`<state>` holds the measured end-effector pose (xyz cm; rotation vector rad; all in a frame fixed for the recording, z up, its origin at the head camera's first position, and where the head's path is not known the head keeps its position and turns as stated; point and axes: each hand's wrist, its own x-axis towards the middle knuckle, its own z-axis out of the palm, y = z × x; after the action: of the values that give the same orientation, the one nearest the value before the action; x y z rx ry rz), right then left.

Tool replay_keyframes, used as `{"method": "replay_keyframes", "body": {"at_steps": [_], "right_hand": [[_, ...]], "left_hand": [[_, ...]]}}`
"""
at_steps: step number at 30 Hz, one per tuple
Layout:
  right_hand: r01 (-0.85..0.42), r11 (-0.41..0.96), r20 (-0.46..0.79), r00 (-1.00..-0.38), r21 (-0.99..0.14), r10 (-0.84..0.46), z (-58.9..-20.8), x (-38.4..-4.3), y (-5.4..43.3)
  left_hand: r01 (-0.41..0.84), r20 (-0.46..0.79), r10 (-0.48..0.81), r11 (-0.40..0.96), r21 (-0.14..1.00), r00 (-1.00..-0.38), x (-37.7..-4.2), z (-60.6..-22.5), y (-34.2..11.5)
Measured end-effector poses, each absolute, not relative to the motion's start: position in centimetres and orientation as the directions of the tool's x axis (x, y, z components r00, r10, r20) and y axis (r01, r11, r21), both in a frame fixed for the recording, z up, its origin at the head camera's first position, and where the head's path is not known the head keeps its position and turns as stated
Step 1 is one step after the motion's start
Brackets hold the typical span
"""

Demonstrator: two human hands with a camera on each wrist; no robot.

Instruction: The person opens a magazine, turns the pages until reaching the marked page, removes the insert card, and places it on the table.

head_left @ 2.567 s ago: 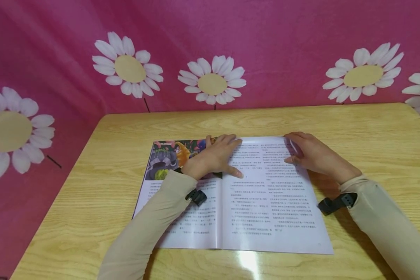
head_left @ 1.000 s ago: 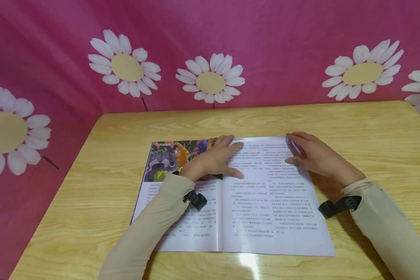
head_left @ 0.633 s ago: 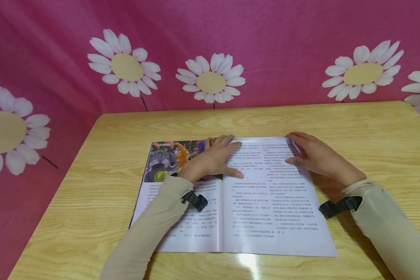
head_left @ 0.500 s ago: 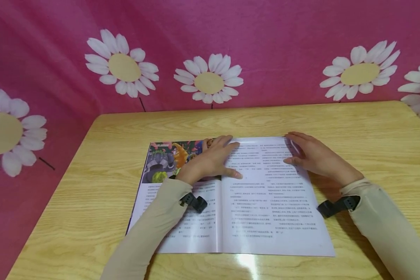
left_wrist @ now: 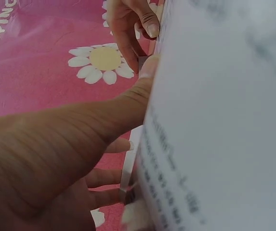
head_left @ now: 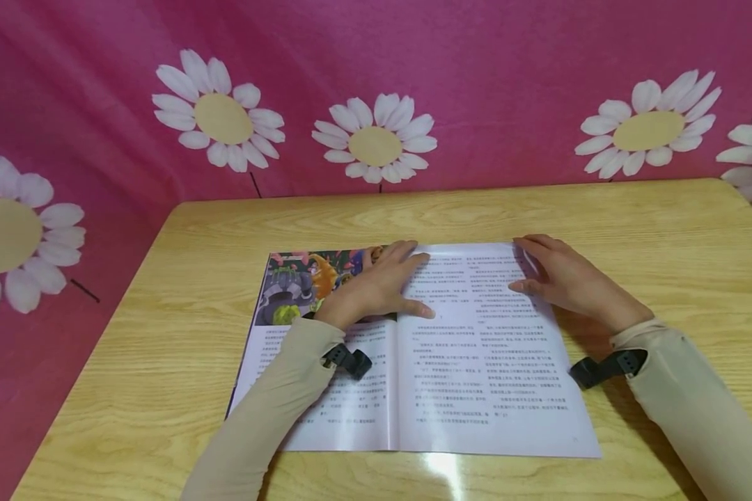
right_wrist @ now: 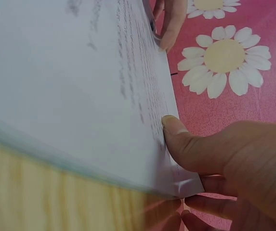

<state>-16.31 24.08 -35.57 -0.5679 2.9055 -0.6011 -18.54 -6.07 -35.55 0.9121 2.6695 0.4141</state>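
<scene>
An open magazine [head_left: 482, 362] lies spread on the table in the head view, with a colourful cartoon picture [head_left: 288, 285] at the top of its left page and printed text elsewhere. Across the upper part of the magazine, by the centre fold, rests my left hand [head_left: 376, 285], fingers spread and thumb extended onto the right page. My right hand [head_left: 564, 282] pinches the right page's far outer corner, thumb on top and fingers at the edge. In the right wrist view the thumb [right_wrist: 178, 137] presses the page near that corner, which bends slightly.
A pale wooden table [head_left: 131, 313] carries the magazine. Behind it and to the left hangs a pink cloth [head_left: 495, 56] printed with white daisies. Both wrists wear black straps [head_left: 608, 369] over beige sleeves.
</scene>
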Motion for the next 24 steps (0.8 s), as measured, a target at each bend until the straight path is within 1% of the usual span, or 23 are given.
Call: {"method": "replay_keyframes", "body": {"at_steps": [5, 13, 19, 24], "right_hand": [[-0.324, 0.848, -0.041, -0.927, -0.419, -0.374, -35.67, -16.36, 24.09], [-0.353, 0.842, -0.036, -0.915, -0.407, -0.401, -35.59, -16.41, 24.06], [-0.322, 0.854, -0.064, -0.923, -0.409, -0.379, -35.52, -16.45, 23.96], [-0.310, 0.852, -0.063, -0.927, -0.423, -0.369, -35.50, -16.49, 23.88]], "left_hand": [[0.574, -0.141, 0.637, 0.753, 0.320, -0.758, -18.45, -35.52, -6.01], [0.572, -0.126, 0.631, 0.757, 0.315, -0.765, -18.12, -35.55, -6.09], [0.581, -0.107, 0.632, 0.756, 0.301, -0.768, -18.10, -35.51, -6.05], [0.590, -0.088, 0.638, 0.750, 0.301, -0.765, -18.08, -35.34, -6.09]]}}
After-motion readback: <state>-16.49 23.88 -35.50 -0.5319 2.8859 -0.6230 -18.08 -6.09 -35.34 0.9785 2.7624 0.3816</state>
